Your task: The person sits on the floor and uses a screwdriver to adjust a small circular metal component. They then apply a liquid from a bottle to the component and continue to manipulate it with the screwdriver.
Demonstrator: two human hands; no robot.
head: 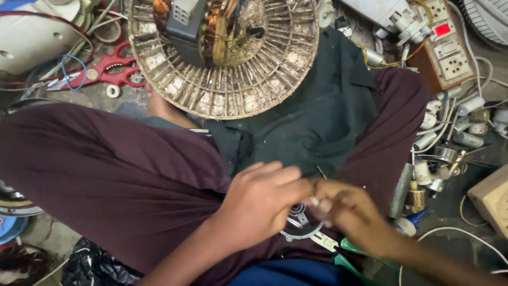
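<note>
Sitting cross-legged on the floor (95, 95), the person has a dusty round fan motor housing (222, 58) resting against the knees and a dark green cloth (317, 122) spread over the lap. Below it, both hands meet over the lap at a small fiddly step, apparently working a tiny part or wire end; the next move likely calls for a steady, fine pinch. The left hand (259, 204) is curled, fingers bent toward the right. The right hand (352, 212) pinches something small and pale, too small to identify. A thin metal clip ring (299, 230) lies just beneath them.
</note>
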